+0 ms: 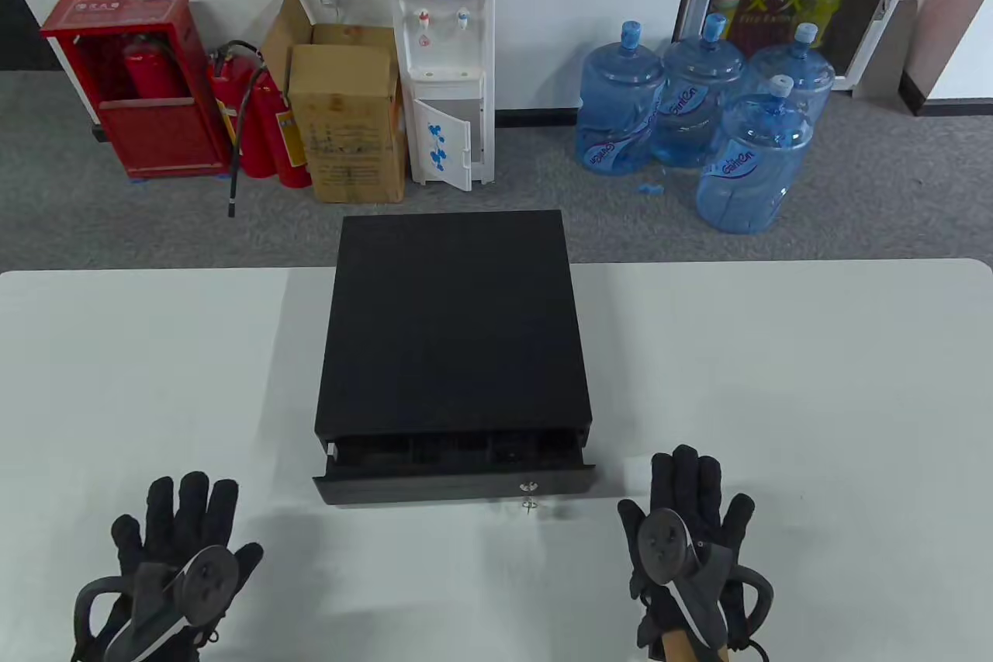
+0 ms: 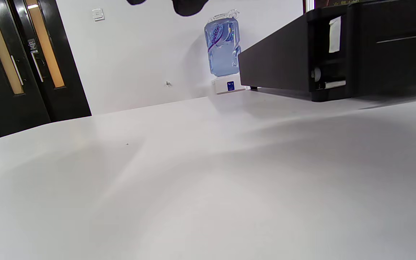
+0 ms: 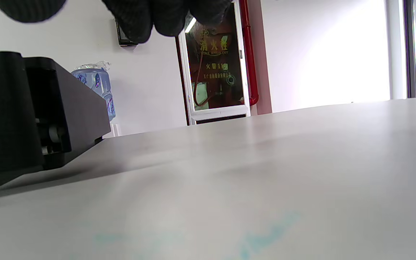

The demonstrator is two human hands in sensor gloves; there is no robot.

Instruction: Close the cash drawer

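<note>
A black cash drawer box (image 1: 454, 320) stands in the middle of the white table (image 1: 776, 382). Its drawer (image 1: 454, 480) is pulled out a little toward me, with a key (image 1: 529, 500) in the front lock. My left hand (image 1: 174, 538) rests flat on the table to the drawer's left, fingers spread, holding nothing. My right hand (image 1: 690, 514) rests flat to the drawer's right, fingers spread, holding nothing. Neither hand touches the drawer. The box shows at the right of the left wrist view (image 2: 338, 50) and at the left of the right wrist view (image 3: 20, 108).
Behind the table on the floor stand a water dispenser (image 1: 442, 57), several blue water bottles (image 1: 698, 111), cardboard boxes (image 1: 349, 119) and red fire extinguishers (image 1: 256, 119). The table's far edge (image 1: 776, 262) runs behind the box.
</note>
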